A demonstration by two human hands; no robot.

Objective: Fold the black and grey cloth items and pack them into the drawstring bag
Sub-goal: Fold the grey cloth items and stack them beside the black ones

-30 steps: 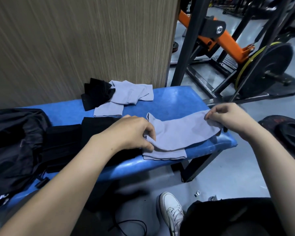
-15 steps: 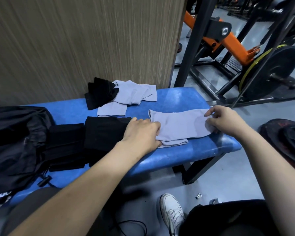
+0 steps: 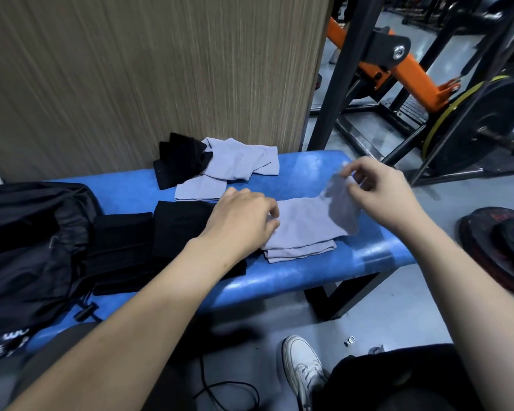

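A grey cloth (image 3: 304, 229) lies on the right part of the blue bench (image 3: 315, 274). My left hand (image 3: 244, 221) presses on its left edge. My right hand (image 3: 377, 191) pinches its right end and holds that end lifted above the bench. Folded black cloths (image 3: 125, 247) lie left of my left hand. The black drawstring bag (image 3: 27, 241) sits at the bench's left end. At the back of the bench lie more grey cloths (image 3: 235, 170) and a black cloth (image 3: 180, 161).
A wood-grain wall (image 3: 146, 69) stands behind the bench. A black and orange weight machine (image 3: 413, 69) with a plate stands at the right. Weight plates (image 3: 499, 247) lie on the floor right of the bench. My white shoe (image 3: 300, 366) is below.
My right hand has lifted the grey cloth's right end off the bench and is carrying it up and leftward. My left hand stays on the left edge.
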